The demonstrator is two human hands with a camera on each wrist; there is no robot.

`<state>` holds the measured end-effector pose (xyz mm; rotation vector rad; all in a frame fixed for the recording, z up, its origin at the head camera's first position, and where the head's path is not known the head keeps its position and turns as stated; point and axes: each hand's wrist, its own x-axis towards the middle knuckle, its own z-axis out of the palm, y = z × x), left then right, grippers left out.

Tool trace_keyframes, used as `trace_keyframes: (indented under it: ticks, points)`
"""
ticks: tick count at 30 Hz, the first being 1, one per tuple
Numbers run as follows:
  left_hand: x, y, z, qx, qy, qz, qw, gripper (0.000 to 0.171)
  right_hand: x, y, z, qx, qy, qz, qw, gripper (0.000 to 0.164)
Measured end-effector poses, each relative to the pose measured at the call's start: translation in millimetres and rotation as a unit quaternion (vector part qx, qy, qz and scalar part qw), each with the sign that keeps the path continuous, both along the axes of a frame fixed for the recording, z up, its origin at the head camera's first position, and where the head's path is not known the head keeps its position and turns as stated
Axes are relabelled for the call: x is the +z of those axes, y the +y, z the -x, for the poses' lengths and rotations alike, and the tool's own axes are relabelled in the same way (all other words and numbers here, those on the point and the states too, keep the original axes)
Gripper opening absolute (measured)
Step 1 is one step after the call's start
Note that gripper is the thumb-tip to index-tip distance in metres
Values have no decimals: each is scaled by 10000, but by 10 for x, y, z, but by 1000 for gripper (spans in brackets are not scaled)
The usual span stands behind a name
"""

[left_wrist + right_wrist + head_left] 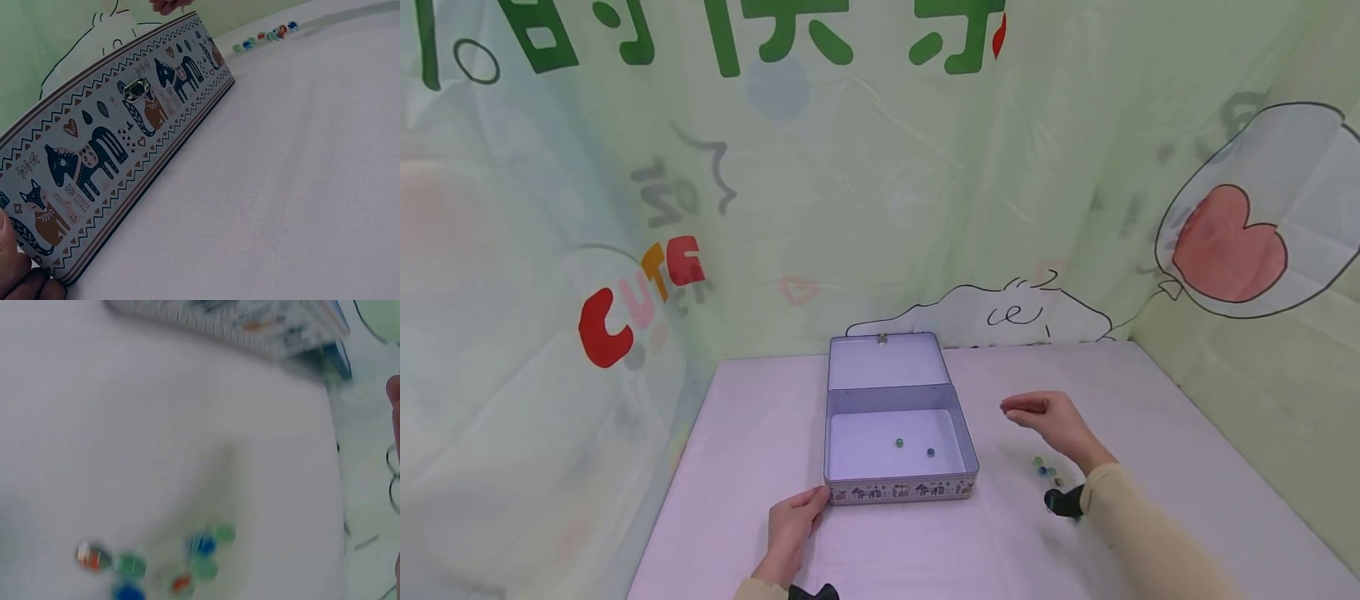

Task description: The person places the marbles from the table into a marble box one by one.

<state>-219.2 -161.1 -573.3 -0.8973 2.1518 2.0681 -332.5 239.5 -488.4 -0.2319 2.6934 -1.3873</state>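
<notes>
An open tin box [901, 490], patterned with animals on its side, stands on the table with its hinged lid [887, 362] laid back. Inside it lie a green marble [899, 442] and a blue marble [931, 452]. My left hand [793, 529] grips the box's front left corner; the left wrist view shows thumb and curled fingers there. To the right of the box, my right hand [1051, 421] is raised above the table, its thumb and fingers pinched around a small dark marble mostly hidden at their tips. Below that forearm, several loose marbles [130, 565] lie on the cloth.
A white cloth covers the table [715, 467]. Printed hanging sheets [880, 183] enclose its back and both sides, close behind the lid. A metal clasp [136, 90] sticks out from the box's front.
</notes>
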Motion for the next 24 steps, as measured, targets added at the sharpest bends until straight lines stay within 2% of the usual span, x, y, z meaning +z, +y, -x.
trace_keyframes:
  ticks: [6,10,14,21,24]
  points:
    - [-6,-22,-3,-74,58,-8,10000,32,-90,572,-164,-312,94,-316,9990,40]
    - [-19,-36,3,-88,69,-2,9999,32,-138,803,-215,-433,117,-409,9982,43]
    - [-29,-38,11,-60,21,19,10000,30,-225,873,-205,-464,75,-399,9981,42]
    - [-23,-25,6,-45,8,19,10000,29,-519,839,-171,-364,-175,-539,9977,38]
    - [-23,-20,0,-66,69,-2,10000,30,-622,825,-172,-453,-292,-556,9970,35]
